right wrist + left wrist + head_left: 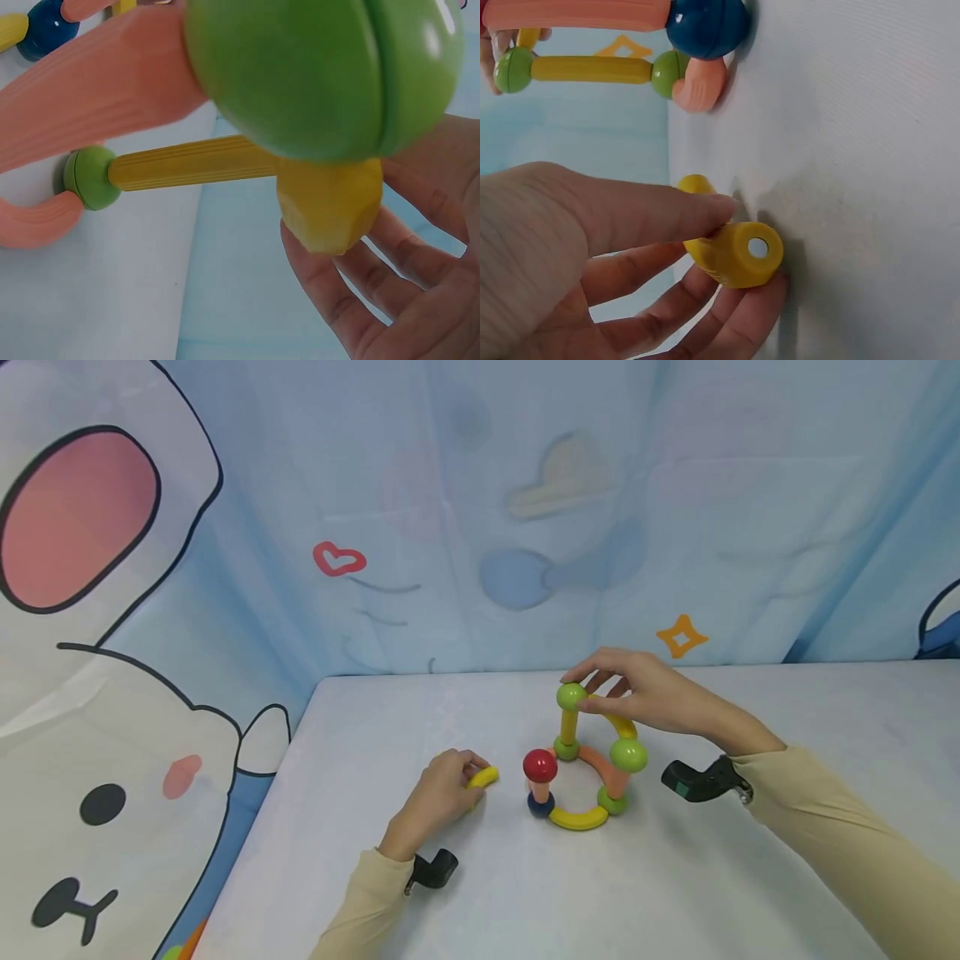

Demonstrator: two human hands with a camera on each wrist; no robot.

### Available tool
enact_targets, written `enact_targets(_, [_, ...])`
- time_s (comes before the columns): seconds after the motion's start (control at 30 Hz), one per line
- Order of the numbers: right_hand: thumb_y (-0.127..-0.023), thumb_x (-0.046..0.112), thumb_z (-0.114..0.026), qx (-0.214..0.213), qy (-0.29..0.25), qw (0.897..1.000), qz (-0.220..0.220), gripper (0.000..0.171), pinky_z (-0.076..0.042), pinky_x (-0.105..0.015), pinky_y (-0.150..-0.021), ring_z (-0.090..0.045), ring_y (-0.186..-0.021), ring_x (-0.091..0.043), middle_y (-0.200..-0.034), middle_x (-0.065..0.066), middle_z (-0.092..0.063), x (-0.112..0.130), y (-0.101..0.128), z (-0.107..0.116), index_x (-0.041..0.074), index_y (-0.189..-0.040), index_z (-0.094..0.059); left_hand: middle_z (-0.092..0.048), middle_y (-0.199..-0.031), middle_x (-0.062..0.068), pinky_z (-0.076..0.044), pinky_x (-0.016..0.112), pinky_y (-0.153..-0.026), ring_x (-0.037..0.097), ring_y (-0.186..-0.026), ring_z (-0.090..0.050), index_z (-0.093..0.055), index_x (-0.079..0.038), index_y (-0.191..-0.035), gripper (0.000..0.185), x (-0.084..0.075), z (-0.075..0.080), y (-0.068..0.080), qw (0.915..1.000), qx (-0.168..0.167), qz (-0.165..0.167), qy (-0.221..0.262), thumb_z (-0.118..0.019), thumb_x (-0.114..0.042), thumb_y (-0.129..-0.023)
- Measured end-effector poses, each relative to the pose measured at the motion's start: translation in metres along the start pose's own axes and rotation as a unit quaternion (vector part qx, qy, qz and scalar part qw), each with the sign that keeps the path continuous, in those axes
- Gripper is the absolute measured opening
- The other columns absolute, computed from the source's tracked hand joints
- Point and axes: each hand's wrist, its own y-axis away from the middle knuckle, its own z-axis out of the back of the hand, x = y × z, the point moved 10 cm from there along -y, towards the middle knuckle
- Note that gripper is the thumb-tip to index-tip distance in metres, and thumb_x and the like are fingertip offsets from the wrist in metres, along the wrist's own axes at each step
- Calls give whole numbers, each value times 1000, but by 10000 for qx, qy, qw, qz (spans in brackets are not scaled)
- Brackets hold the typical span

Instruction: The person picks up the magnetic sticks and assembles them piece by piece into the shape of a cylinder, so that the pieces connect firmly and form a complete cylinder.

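My left hand (447,787) pinches a curved yellow rod (483,777) just above the table. In the left wrist view that yellow rod (739,255) shows a pale round disc in its end, with the thumb across it and fingers beneath. A frame of coloured rods and balls stands to its right. My right hand (648,693) holds the upper green ball (572,696) between thumb and fingers, atop an upright yellow rod (569,727). From there a yellow arch (621,725) runs to another green ball (628,755). In the right wrist view a near green ball (315,75) hides the fingertips' contact.
At the frame's front left, a red ball (540,766) tops a pink rod above a dark blue ball (541,804). A curved yellow piece (579,819) joins the base. The white table (360,727) ends against a printed blue curtain (450,460).
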Motion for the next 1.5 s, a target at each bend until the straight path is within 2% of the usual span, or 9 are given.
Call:
enact_targets(0.13, [-95, 12, -79, -18, -56, 10000, 4, 37, -59, -45, -93, -67, -110, -23, -125, -5, -70, 1, -1, -2, 6, -131, -69, -64, -101, 7, -53, 26, -72, 18, -87, -59, -74, -1, -117, 24, -3, 4, -4, 9995, -2, 22, 321, -77, -2, -93])
enact_targets(0.33, [-92, 7, -81, -110, -62, 9999, 37, 39, -60, -46, -93, -67, -108, -26, -123, -7, -70, 3, -1, -4, 3, -129, -70, -71, -112, 10, -60, 33, -80, 25, -100, -69, -72, -4, -123, 28, -18, 16, -14, 9967, 48, -26, 809, -76, -11, -97])
enact_targets(0.53, [-88, 3, -84, -220, 60, 9997, 75, 41, -60, -43, -90, -68, -104, -27, -119, -8, -72, 7, -2, -5, 0, -126, -71, -73, -116, 9, -59, 39, -86, 24, -104, -71, -71, -11, -131, 37, -41, 31, -23, 9894, 26, -203, 1440, -78, -20, -97])
enact_targets(0.67, [-87, 3, -84, -312, 93, 9994, 94, 39, -60, -44, -90, -69, -103, -26, -117, -7, -73, 7, -1, -6, 1, -124, -72, -72, -116, 6, -57, 40, -88, 18, -101, -71, -72, -15, -133, 38, -56, 35, -28, 9824, 114, -403, 1818, -79, -24, -96])
enact_targets(0.9, [-87, 4, -85, -403, -2, 9991, 162, 39, -60, -44, -92, -69, -103, -23, -118, -7, -73, 7, 1, -9, 2, -124, -72, -70, -116, 10, -59, 53, -90, 17, -87, -73, -72, -13, -133, 38, -73, 33, -29, 9720, 468, -668, 2202, -78, -23, -97])
enact_targets(1.03, [-87, 4, -85, -420, 15, 9989, 192, 40, -59, -44, -92, -69, -103, -24, -118, -7, -72, 8, 0, -10, 2, -124, -71, -70, -116, 9, -59, 52, -90, 16, -85, -72, -72, -13, -133, 38, -76, 32, -30, 9732, 481, -653, 2152, -78, -24, -97])
enact_targets(1.2, [-87, 3, -85, -449, 31, 9988, 217, 40, -59, -44, -92, -70, -102, -23, -119, -7, -72, 9, 0, -9, 2, -124, -72, -71, -112, 9, -60, 50, -86, 22, -82, -73, -72, -12, -132, 38, -78, 32, -33, 9713, 481, -615, 2246, -78, -23, -97])
enact_targets(1.4, [-90, 7, -83, -364, 65, 9992, 148, 41, -55, -51, -99, -66, -112, -28, -125, -10, -70, 11, 2, -8, 2, -128, -68, -71, -108, 10, -62, 37, -81, 23, -87, -71, -71, -9, -131, 35, -77, 29, -35, 9646, 583, -520, 2518, -73, -24, -100])
enact_targets(1.5, [-94, 11, -80, -428, 211, 9988, 137, 41, -51, -55, -104, -61, -119, -30, -130, -11, -66, 17, 6, 2, 3, -132, -65, -71, -109, 10, -62, 40, -85, 21, -92, -68, -71, -7, -132, 35, -77, 27, -36, 9587, 656, -495, 2722, -69, -26, -103])
